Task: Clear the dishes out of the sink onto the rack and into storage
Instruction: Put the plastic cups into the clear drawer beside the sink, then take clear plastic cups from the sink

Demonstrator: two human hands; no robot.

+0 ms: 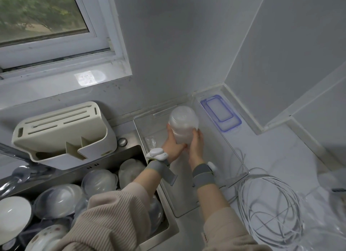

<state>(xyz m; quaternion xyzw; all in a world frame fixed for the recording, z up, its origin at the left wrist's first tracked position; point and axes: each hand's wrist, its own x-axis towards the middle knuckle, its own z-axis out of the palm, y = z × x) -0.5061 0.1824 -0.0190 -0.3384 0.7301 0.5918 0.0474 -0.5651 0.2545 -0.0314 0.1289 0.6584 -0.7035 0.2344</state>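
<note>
A stack of translucent plastic bowls, turned bottom-up and tilted away from me, is held between both hands over a clear storage bin on the counter. My left hand grips the stack from the left and underneath. My right hand grips it from the right. The steel sink at lower left holds several upturned clear bowls and a white bowl. A patterned plate lies at the sink's near edge.
A cream knife and utensil holder stands behind the sink. Blue-rimmed lids lie beyond the bin near the wall corner. A coil of white cable lies on the counter at the right. A window is at upper left.
</note>
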